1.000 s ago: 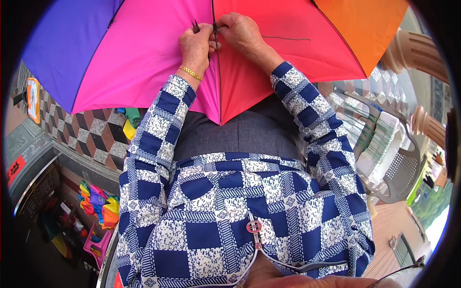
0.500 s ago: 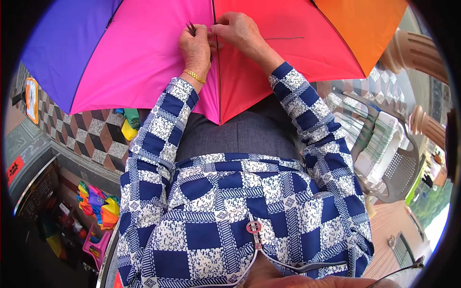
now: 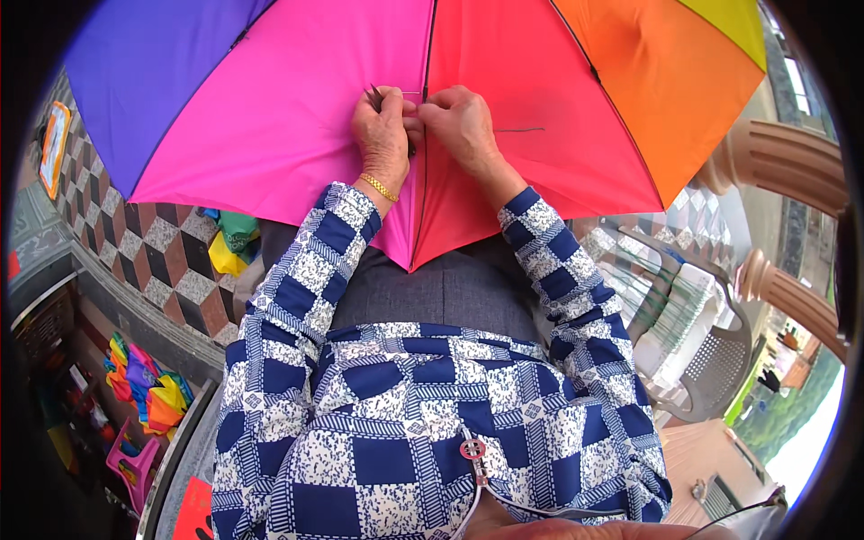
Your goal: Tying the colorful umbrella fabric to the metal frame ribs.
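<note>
An open umbrella (image 3: pixel 297 117) lies over my lap, its panels purple, pink, red, orange and yellow. A dark rib (image 3: pixel 427 193) runs along the seam between pink and red. My left hand (image 3: pixel 382 135) is closed around small dark thread snips (image 3: pixel 375 96), their pointed tips sticking up past the fingers. Just right of the rib, my right hand (image 3: pixel 461 128) pinches at the seam; what its fingertips hold is too small to make out. Between the hands shows a thin pale line. A dark thread (image 3: pixel 522 130) lies on the red panel beside my right hand.
A grey plastic chair (image 3: pixel 720 360) stands at the right, bearing a white bundle with green strands (image 3: pixel 675 315). At the lower left are a pink plastic stool (image 3: pixel 132 463) and folded multicoloured fabric (image 3: pixel 148 382). Yellow and green fabric (image 3: pixel 232 243) lies on the tiled floor (image 3: pixel 157 261).
The umbrella and both hands sit lower in view, showing more of the orange and yellow panels. My hands stay at the same seam. The snips' tips look closer together.
</note>
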### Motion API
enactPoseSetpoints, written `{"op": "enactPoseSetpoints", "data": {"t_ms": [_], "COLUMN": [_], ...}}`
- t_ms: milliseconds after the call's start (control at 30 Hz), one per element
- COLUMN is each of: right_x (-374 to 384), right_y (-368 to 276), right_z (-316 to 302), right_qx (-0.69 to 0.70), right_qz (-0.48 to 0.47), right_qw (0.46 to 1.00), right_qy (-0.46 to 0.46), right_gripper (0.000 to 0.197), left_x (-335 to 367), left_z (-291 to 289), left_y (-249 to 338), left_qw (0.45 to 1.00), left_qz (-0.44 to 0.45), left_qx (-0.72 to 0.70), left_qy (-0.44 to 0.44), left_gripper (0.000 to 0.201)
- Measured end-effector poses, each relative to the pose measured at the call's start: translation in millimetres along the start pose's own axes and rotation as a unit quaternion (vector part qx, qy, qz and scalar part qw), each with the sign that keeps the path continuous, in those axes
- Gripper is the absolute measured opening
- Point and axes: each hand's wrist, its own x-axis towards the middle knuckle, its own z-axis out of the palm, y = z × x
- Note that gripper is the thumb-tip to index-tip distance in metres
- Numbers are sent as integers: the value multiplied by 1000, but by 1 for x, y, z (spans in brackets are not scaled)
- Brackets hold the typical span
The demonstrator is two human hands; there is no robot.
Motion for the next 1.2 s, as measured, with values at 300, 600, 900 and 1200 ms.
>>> {"op": "enactPoseSetpoints", "data": {"t_ms": [300, 600, 900, 1200], "right_x": [-2, -5, -4, -4], "right_y": [10, 16, 18, 20], "right_z": [-4, -7, -5, -5], "right_qx": [160, 227, 244, 254], "right_qz": [13, 29, 24, 11], "right_qw": [987, 973, 968, 965], "right_qy": [-19, -39, -44, -55], "right_gripper": [19, 13, 10, 10], "left_x": [0, 0, 2, 0], "left_z": [-1, 1, 4, 5], "left_y": [-2, -7, -7, -8], "left_qw": [999, 1000, 999, 1000], "left_qz": [-9, -10, 2, -2], "left_qx": [-22, -11, 38, -12], "left_qy": [-24, -21, -15, 5], "left_gripper": [12, 12, 9, 10]}}
